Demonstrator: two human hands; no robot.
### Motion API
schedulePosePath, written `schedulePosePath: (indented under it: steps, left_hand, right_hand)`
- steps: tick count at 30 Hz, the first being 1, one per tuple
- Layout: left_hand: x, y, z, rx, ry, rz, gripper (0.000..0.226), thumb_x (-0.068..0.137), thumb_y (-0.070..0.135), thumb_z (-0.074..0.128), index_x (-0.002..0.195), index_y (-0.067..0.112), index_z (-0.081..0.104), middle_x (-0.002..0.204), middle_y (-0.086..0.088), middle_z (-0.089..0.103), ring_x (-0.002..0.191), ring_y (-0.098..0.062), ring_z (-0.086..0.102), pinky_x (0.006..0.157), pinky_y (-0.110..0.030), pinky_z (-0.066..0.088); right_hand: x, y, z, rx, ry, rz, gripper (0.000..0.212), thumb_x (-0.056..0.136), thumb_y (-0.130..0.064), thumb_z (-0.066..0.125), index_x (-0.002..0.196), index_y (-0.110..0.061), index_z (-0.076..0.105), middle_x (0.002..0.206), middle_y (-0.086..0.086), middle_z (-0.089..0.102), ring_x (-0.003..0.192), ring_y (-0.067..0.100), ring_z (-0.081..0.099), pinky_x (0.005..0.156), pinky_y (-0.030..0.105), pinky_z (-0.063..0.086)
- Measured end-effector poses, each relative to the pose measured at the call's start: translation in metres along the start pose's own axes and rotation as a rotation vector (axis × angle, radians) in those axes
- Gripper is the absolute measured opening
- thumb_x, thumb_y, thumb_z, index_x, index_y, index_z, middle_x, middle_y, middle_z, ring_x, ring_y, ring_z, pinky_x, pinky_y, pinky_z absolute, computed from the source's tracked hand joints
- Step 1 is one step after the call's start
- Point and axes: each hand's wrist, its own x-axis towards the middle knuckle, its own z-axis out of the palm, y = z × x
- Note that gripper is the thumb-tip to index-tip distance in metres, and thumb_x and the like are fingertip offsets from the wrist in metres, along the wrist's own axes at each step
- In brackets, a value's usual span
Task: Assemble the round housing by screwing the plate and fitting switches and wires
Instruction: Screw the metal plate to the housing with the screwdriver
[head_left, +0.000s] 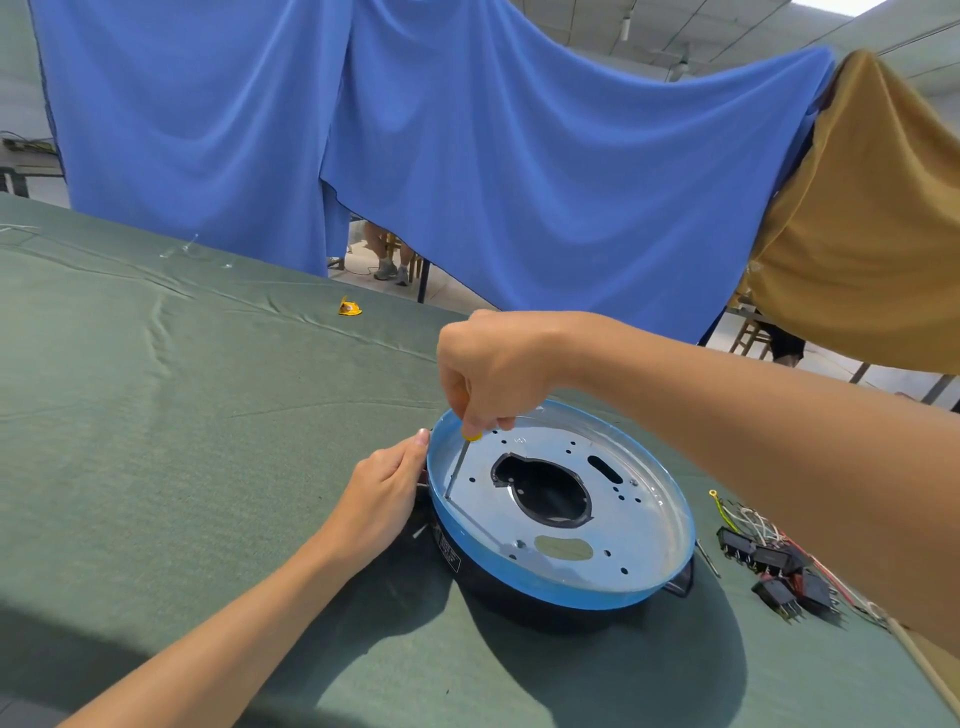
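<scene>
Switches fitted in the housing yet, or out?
Out: the switches lie loose with their wires on the cloth, right of the housing.

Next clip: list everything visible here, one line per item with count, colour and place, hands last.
round housing: one, black with blue rim, on the table, centre right
plate: one, silver, inside the housing
screwdriver: one, yellow handle, tip at the plate's left edge
switches: several, black and red, right of the housing
wires: bundle, white, red, yellow-green, by the switches
metal pin: one, grey, between housing and switches
scrap: one, yellow, far on the table
table cover: one, green
curtain: one, blue, behind the table
cloth: one, ochre, right of the curtain
left hand: holds the housing's left side
right hand: grips the screwdriver
</scene>
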Motion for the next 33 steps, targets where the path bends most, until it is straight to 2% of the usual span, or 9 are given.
schedulePosePath:
  steps: [6, 9, 11, 14, 17, 20, 23, 28, 33]
  left_hand:
    - [-0.001, -0.001, 0.0, 0.047, 0.006, -0.002, 0.046, 0.106, 0.042, 0.034, 0.092, 0.027, 0.075, 0.093, 0.005, 0.076, 0.093, -0.019, 0.07, 0.091, -0.048, 0.051]
    - [-0.002, 0.0, -0.001, 0.062, 0.001, -0.011, 0.047, 0.106, 0.042, 0.033, 0.092, 0.026, 0.076, 0.094, 0.003, 0.076, 0.095, -0.021, 0.07, 0.091, -0.05, 0.05]
    - [-0.002, 0.002, -0.002, 0.073, -0.004, -0.012, 0.05, 0.105, 0.045, 0.034, 0.093, 0.019, 0.075, 0.093, -0.001, 0.076, 0.096, -0.027, 0.068, 0.092, -0.055, 0.048]
    - [-0.004, 0.008, -0.002, 0.031, 0.002, -0.024, 0.042, 0.106, 0.039, 0.037, 0.096, 0.028, 0.076, 0.096, 0.005, 0.076, 0.098, -0.021, 0.069, 0.093, -0.05, 0.051]
    - [-0.008, 0.016, -0.003, 0.154, 0.141, -0.072, 0.037, 0.102, 0.047, 0.043, 0.079, 0.037, 0.07, 0.075, 0.012, 0.073, 0.079, -0.009, 0.069, 0.08, -0.04, 0.055]
    - [-0.015, 0.028, -0.001, 0.337, 0.208, -0.211, 0.056, 0.09, 0.061, 0.05, 0.057, 0.018, 0.06, 0.048, 0.007, 0.06, 0.06, -0.018, 0.064, 0.06, -0.031, 0.049]
    - [-0.017, 0.04, 0.009, 0.363, 0.143, -0.399, 0.041, 0.084, 0.046, 0.058, 0.063, 0.011, 0.056, 0.066, -0.008, 0.067, 0.067, -0.03, 0.066, 0.067, -0.039, 0.056]
    - [-0.014, 0.044, 0.024, 0.454, 0.147, -0.502, 0.016, 0.082, 0.022, 0.058, 0.077, 0.008, 0.053, 0.076, -0.007, 0.057, 0.062, -0.023, 0.05, 0.055, -0.03, 0.038]
    - [0.004, 0.048, 0.024, 0.272, 0.227, -0.602, 0.012, 0.084, 0.009, 0.052, 0.093, 0.002, 0.054, 0.1, -0.019, 0.062, 0.091, -0.036, 0.061, 0.081, -0.044, 0.055]
  right_hand:
    - [0.005, 0.004, 0.008, 0.125, 0.013, 0.044, 0.036, 0.098, -0.019, 0.052, 0.065, -0.007, 0.06, 0.051, -0.002, 0.065, 0.041, 0.01, 0.057, 0.052, 0.019, 0.049]
    - [0.008, 0.005, 0.01, 0.237, -0.037, 0.101, 0.037, 0.099, -0.011, 0.042, 0.067, -0.003, 0.057, 0.051, 0.003, 0.064, 0.034, 0.011, 0.051, 0.047, 0.019, 0.046]
    - [0.005, 0.009, 0.01, 0.254, -0.073, 0.132, 0.039, 0.1, -0.016, 0.042, 0.068, -0.003, 0.059, 0.052, 0.004, 0.063, 0.033, 0.012, 0.048, 0.043, 0.018, 0.043]
    - [-0.01, 0.023, 0.01, 0.246, 0.0, 0.176, 0.045, 0.101, -0.029, 0.045, 0.064, -0.008, 0.059, 0.043, -0.004, 0.056, 0.032, 0.01, 0.044, 0.043, 0.017, 0.04]
    - [-0.031, 0.046, 0.022, 0.282, 0.148, 0.251, 0.04, 0.098, -0.037, 0.048, 0.077, -0.009, 0.066, 0.06, -0.001, 0.058, 0.049, 0.017, 0.051, 0.047, 0.02, 0.039]
    - [-0.046, 0.061, 0.049, 0.519, 0.155, 0.31, 0.033, 0.1, -0.038, 0.049, 0.09, -0.013, 0.068, 0.08, 0.001, 0.057, 0.062, 0.018, 0.052, 0.055, 0.025, 0.044]
    - [-0.046, 0.062, 0.08, 0.732, 0.216, 0.374, 0.032, 0.102, -0.035, 0.045, 0.087, -0.013, 0.062, 0.081, 0.001, 0.058, 0.065, 0.016, 0.051, 0.059, 0.027, 0.045]
    - [-0.033, 0.06, 0.112, 0.805, 0.337, 0.448, 0.038, 0.103, -0.035, 0.042, 0.094, -0.002, 0.06, 0.091, 0.009, 0.07, 0.071, 0.02, 0.052, 0.063, 0.031, 0.042]
    - [-0.033, 0.066, 0.124, 0.879, 0.438, 0.457, 0.033, 0.103, -0.036, 0.04, 0.098, -0.008, 0.057, 0.087, 0.003, 0.068, 0.08, 0.019, 0.057, 0.077, 0.036, 0.047]
